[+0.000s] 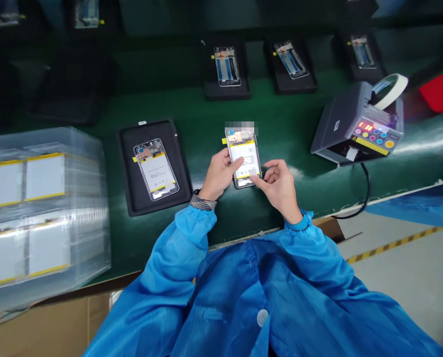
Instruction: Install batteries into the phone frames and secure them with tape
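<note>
I hold an open phone frame (244,157) with a white battery in it above the green belt. My left hand (218,173) grips its left edge, thumb on the battery. My right hand (277,184) is closed at its lower right corner, with the forefinger and thumb pressing near the yellow strip at the battery's bottom. To the left, a second phone frame with a battery (155,168) lies in a black tray (130,173).
A stack of clear trays holding white batteries (39,208) stands at the left. A grey tape dispenser (359,126) with coloured buttons sits at the right, its cable hanging over the edge. Further black trays with phone frames (227,67) lie along the belt's far side.
</note>
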Action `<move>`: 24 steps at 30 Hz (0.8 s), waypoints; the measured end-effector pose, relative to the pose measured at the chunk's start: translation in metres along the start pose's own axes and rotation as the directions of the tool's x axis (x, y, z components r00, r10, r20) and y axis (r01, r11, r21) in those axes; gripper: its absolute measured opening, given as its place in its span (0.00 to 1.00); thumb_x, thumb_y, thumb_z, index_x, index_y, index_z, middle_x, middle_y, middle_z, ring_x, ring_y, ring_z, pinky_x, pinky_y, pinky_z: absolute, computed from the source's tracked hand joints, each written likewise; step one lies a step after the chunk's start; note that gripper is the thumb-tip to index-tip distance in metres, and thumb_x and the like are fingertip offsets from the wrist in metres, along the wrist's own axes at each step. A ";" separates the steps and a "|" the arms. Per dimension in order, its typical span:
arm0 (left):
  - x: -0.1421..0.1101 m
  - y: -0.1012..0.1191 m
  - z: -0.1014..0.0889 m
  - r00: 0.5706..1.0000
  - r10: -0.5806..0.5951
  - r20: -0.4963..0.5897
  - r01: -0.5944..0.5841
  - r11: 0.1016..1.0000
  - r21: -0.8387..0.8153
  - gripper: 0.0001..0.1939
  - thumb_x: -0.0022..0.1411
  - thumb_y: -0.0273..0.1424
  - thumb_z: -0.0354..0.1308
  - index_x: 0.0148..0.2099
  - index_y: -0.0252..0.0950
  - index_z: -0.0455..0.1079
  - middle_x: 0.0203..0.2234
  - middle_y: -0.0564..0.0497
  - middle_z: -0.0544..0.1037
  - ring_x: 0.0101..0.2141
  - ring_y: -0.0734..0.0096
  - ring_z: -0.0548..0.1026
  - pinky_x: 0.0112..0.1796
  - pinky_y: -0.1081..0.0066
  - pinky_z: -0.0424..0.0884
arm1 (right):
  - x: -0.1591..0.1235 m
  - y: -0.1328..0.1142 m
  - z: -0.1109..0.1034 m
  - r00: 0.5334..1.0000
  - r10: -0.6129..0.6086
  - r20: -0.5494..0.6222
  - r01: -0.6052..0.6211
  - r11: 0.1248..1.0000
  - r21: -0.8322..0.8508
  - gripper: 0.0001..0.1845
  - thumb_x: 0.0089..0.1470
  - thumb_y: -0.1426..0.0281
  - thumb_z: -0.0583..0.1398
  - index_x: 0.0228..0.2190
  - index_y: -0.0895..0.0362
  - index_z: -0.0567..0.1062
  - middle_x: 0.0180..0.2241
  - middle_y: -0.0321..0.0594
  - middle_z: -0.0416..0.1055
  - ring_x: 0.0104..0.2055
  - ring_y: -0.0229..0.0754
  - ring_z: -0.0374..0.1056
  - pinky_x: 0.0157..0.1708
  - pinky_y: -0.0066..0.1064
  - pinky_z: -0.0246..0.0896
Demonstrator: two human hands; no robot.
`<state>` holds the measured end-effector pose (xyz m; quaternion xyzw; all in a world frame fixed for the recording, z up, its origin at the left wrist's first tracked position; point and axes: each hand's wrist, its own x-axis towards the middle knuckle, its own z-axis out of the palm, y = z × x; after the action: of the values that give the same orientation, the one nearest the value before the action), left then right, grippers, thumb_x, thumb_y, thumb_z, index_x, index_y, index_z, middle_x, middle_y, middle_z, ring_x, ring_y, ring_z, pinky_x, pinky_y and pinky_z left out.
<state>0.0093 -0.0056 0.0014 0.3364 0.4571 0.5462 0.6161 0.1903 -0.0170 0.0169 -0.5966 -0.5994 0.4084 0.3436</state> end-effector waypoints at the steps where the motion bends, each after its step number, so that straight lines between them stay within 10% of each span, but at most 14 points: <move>1: 0.000 0.000 0.000 1.000 -0.002 0.011 0.002 1.000 -0.009 0.29 0.53 0.41 0.74 0.52 0.33 0.72 0.48 0.40 0.82 0.46 0.53 0.82 0.47 0.60 0.79 | 0.002 -0.001 -0.001 0.999 0.020 0.037 -0.022 0.998 0.058 0.30 0.44 0.56 0.73 0.43 0.54 0.69 0.27 0.31 0.71 0.23 0.36 0.64 0.23 0.27 0.59; 7: -0.003 0.006 0.002 0.998 0.027 0.051 -0.026 0.999 -0.021 0.32 0.51 0.44 0.75 0.52 0.32 0.73 0.47 0.40 0.83 0.44 0.54 0.82 0.44 0.63 0.79 | 0.016 -0.016 -0.002 0.912 0.085 0.400 -0.218 0.929 0.298 0.28 0.47 0.48 0.72 0.35 0.56 0.70 0.29 0.39 0.77 0.21 0.37 0.69 0.16 0.26 0.57; 24: -0.012 0.056 -0.027 0.986 0.157 -0.048 -0.154 0.987 0.047 0.30 0.51 0.41 0.76 0.51 0.30 0.73 0.46 0.38 0.83 0.45 0.52 0.82 0.48 0.58 0.77 | 0.033 -0.063 0.021 0.857 -0.066 0.511 -0.125 0.936 0.330 0.28 0.42 0.52 0.75 0.33 0.57 0.70 0.27 0.40 0.78 0.18 0.38 0.70 0.10 0.23 0.49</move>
<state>-0.0363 -0.0102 0.0452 0.3698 0.4569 0.5913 0.5522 0.1427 0.0174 0.0618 -0.4037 -0.5771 0.6584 0.2655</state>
